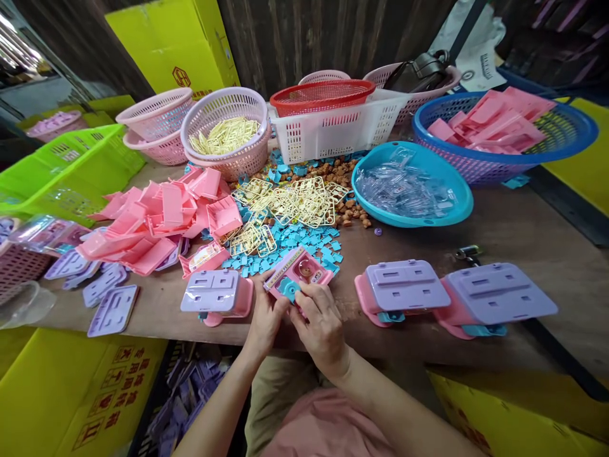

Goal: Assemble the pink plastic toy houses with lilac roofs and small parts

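Both hands hold a small pink toy piece (297, 273) with a round window and a blue part at its near end, just above the table's front edge. My left hand (264, 317) grips its left side with fingers closed. My right hand (321, 324) pinches its near right edge over the blue part. To the left lies a finished pink toy with a lilac plate (216, 293). Two more like it (404, 289) (495, 297) lie to the right.
A heap of pink shells (157, 219), cream sprues (290, 203), small blue pieces (304, 244) and brown beads (349, 212) cover the table's middle. Behind stand baskets (226, 105) (575, 130), a white crate (333, 127) and a blue bowl (459, 197) of clear parts. Loose lilac plates (111, 311) lie left. Yellow cartons (71, 393) stand below.
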A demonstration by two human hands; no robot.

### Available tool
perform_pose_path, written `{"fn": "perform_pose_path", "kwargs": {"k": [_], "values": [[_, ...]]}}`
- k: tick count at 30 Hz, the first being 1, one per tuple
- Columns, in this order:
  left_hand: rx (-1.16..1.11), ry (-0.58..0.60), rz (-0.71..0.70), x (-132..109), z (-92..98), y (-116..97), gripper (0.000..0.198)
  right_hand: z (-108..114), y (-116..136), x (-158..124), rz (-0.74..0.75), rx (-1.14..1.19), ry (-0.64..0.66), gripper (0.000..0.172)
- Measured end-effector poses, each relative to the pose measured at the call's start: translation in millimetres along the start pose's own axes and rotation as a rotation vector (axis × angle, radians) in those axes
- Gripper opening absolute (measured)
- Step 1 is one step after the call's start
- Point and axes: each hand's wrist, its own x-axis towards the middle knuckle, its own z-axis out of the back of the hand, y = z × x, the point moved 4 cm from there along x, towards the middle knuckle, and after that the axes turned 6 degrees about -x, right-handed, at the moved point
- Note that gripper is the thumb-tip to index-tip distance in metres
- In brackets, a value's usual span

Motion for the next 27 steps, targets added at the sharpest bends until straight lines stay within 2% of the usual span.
{"fn": "perform_pose_path", "kwargs": {"k": [3,5,7,10,12,14,19,23,27], "values": [[0.022,0.044,-0.026,0.9,-2.9,-3.4,0.053,5.7,-3.0,2.7,0.017,0.066,0.038,0.013],[0.012,0.054,-0.009,1.5,-2.8,-3.6,0.053,9.5,-10.5,9.7,-0.021,0.147,0.119,0.013],[0.012,0.075,-0.003,1.9,-2.8,-3.2,0.053,11.5,-25.1,18.4,-0.159,0.188,0.190,0.018],[0.031,0.092,-0.010,2.2,-2.5,-1.5,0.056,3.4,-49.3,26.1,-0.408,0.242,0.354,0.043],[0.047,0.095,-0.011,2.1,-2.2,0.4,0.058,-7.4,-57.8,25.9,-0.502,0.341,0.502,0.058],[0.067,0.098,-0.015,1.5,-2.1,1.9,0.059,-14.6,-60.7,24.5,-0.563,0.450,0.568,0.063],[0.129,0.128,-0.009,-1.4,-4.8,-0.5,0.058,-15.4,-59.8,23.6,-0.678,0.564,0.571,0.069],[0.145,0.122,-0.022,-3.1,-9.4,-7.4,0.059,-12.5,-57.9,23.9,-0.676,0.557,0.572,0.068],[0.166,0.090,-0.024,-2.5,-11.6,-9.9,0.058,-11.3,-57.6,20.1,-0.683,0.523,0.496,0.065]]}}
